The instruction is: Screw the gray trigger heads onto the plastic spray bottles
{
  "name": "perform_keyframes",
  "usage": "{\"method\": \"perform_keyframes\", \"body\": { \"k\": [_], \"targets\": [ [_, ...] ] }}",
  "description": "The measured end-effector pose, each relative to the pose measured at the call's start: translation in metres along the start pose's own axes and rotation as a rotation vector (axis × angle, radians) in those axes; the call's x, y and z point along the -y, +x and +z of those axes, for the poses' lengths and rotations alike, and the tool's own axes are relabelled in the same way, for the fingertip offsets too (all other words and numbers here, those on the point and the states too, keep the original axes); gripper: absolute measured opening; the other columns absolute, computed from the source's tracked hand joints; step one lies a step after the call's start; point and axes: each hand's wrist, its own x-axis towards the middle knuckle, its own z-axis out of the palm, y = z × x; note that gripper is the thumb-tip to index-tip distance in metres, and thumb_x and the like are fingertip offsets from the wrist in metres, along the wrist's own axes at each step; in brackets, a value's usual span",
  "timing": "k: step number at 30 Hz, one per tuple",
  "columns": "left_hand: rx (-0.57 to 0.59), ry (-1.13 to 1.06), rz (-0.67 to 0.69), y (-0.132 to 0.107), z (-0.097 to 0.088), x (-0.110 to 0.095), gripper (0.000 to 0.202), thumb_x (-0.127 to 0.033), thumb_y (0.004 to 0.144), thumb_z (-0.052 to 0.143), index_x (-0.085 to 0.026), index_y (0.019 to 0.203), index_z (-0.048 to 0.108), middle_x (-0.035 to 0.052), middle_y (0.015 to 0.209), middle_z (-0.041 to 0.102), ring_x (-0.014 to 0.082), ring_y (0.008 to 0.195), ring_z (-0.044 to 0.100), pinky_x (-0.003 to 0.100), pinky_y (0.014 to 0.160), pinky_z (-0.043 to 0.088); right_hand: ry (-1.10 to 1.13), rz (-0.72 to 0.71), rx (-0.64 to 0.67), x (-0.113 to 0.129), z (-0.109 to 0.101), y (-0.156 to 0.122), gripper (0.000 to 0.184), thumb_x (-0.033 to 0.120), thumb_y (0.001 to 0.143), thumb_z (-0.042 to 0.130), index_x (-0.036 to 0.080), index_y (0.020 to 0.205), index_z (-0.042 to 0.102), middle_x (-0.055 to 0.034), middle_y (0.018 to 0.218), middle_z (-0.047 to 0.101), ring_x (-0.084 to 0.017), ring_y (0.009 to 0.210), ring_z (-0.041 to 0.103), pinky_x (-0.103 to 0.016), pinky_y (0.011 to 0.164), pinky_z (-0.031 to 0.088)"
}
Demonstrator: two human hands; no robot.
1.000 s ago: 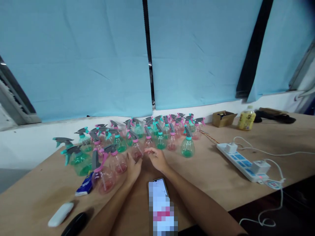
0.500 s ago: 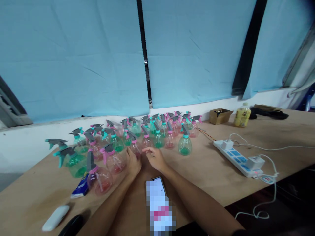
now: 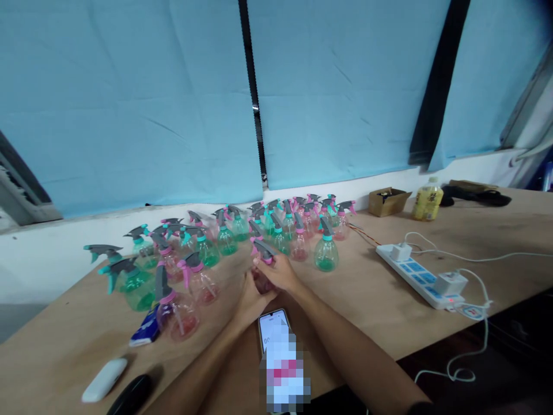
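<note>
Brings nearer a round pink plastic spray bottle [image 3: 264,253], grasped in left hand [image 3: 253,301] and right hand [image 3: 281,272] fingers [image 3: 261,266]. May slip if loosened.

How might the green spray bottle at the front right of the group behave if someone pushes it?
The green spray bottle probably feels light, since its see-through body looks like thin plastic. Pushed at the grey spray head, it could tip, because that part sits high above a rounded body.
</note>
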Motion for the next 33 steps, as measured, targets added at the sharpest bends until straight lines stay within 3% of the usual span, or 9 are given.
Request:
{"method": "perform_keyframes", "body": {
  "k": [3, 6, 10, 13, 17, 25, 30, 33],
  "targets": [
    [0.115, -0.051, -0.017, 0.003, -0.001, 0.0, 0.066, -0.032, 0.061, 0.083, -0.02, 0.118, 0.05, 0.0085, 0.112, 0.061, 0.0266, 0.107, 0.059, 0.044, 0.096, 0.045, 0.045, 0.079, -0.053, -0.002, -0.007, 0.001, 0.023, 0.036, 0.081, 0.06, 0.017, 0.093, 0.068, 0.0023, 0.071, 0.06, -0.011, 0.063, 0.05, -0.023, 0.061, 0.044],
    [0.151, -0.138, -0.031, 0.007, -0.008, 0.006, 0.058, -0.036, 0.064, 0.08, -0.021, 0.114, 0.055, 0.0064, 0.106, 0.064, 0.0243, 0.103, 0.061, 0.039, 0.093, 0.047, 0.095, 0.106, -0.052, 0.001, -0.014, 0.003, 0.015, 0.025, 0.075, 0.06, 0.017, 0.085, 0.068, 0.004, 0.066, 0.057, -0.01, 0.059, 0.047, -0.021, 0.057, 0.041],
    [0.03, -0.298, -0.074, 0.018, -0.025, 0.022, 0.04, -0.044, 0.073, 0.07, -0.022, 0.105, 0.062, 0.0013, 0.086, 0.064, 0.0188, 0.085, 0.063, 0.031, 0.081, 0.05, 0.199, 0.17, 0.086, 0.012, -0.021, 0.008, 0.021, 0.02, 0.07, 0.055, 0.019, 0.085, 0.07, 0.0037, 0.064, 0.06, -0.01, 0.056, 0.05, -0.021, 0.054, 0.042],
    [-0.067, -0.388, -0.17, 0.025, -0.038, 0.035, 0.033, -0.047, 0.074, 0.068, -0.019, 0.092, 0.064, -0.0026, 0.068, 0.058, 0.013, 0.061, 0.057, 0.025, 0.061, 0.047, 0.276, 0.175, 0.202, 0.014, -0.023, 0.01, 0.028, 0.018, 0.069, 0.052, 0.021, 0.089, 0.071, 0.0019, 0.072, 0.067, -0.013, 0.061, 0.056, -0.023, 0.058, 0.046],
    [-0.233, -0.493, -0.254, 0.028, -0.046, 0.042, 0.036, -0.047, 0.068, 0.072, -0.017, 0.086, 0.062, -0.0041, 0.062, 0.056, 0.0104, 0.053, 0.053, 0.021, 0.051, 0.04, 0.323, 0.202, 0.215, 0.006, -0.021, 0.009, 0.018, 0.014, 0.065, 0.052, 0.021, 0.071, 0.068, 0.0016, 0.066, 0.066, -0.014, 0.063, 0.058, -0.024, 0.063, 0.048],
    [-0.232, -0.457, -0.273, 0.028, -0.044, 0.04, 0.041, -0.05, 0.065, 0.072, -0.017, 0.087, 0.062, -0.0045, 0.06, 0.056, 0.0101, 0.05, 0.052, 0.02, 0.049, 0.038, 0.423, 0.203, 0.306, 0.0, -0.019, 0.012, 0.017, 0.015, 0.066, 0.051, 0.02, 0.07, 0.067, 0.0, 0.069, 0.067, -0.013, 0.062, 0.058, -0.025, 0.061, 0.049],
    [-0.24, -0.427, -0.254, 0.027, -0.042, 0.045, 0.038, -0.05, 0.068, 0.07, -0.018, 0.087, 0.063, -0.0048, 0.059, 0.056, 0.0096, 0.048, 0.051, 0.02, 0.047, 0.037, 0.33, 0.236, 0.255, 0.001, -0.02, 0.012, 0.012, 0.015, 0.065, 0.055, 0.021, 0.058, 0.063, 0.0012, 0.061, 0.064, -0.014, 0.061, 0.058, -0.027, 0.063, 0.051],
    [-0.229, -0.397, -0.25, 0.026, -0.041, 0.046, 0.036, -0.049, 0.069, 0.069, -0.018, 0.087, 0.063, -0.0043, 0.058, 0.056, 0.0098, 0.047, 0.051, 0.02, 0.047, 0.038, 0.394, 0.216, 0.287, 0.004, -0.017, 0.012, 0.014, 0.016, 0.065, 0.052, 0.02, 0.063, 0.066, 0.001, 0.062, 0.064, -0.014, 0.062, 0.058, -0.026, 0.064, 0.051]
  ]
}}
